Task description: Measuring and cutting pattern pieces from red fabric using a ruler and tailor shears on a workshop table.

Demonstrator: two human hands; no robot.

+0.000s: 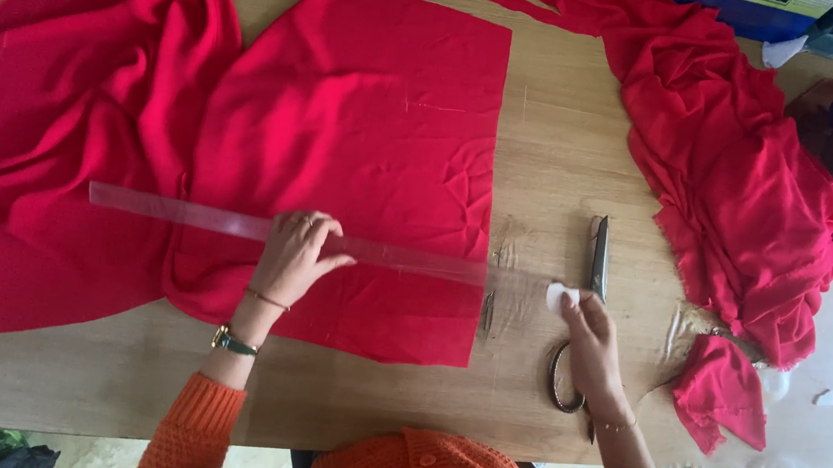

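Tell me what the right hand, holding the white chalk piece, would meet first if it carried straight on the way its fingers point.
Probably the clear ruler's end, just beyond the right hand and white chalk.

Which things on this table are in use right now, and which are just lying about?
In use:
- flat red fabric panel
- long clear plastic ruler, pressed down by the left hand
- small white chalk piece, pinched in the right hand

Lying about:
- dark-handled metal scissors, partly under the right hand
- crumpled red fabric heap
- small red fabric scrap
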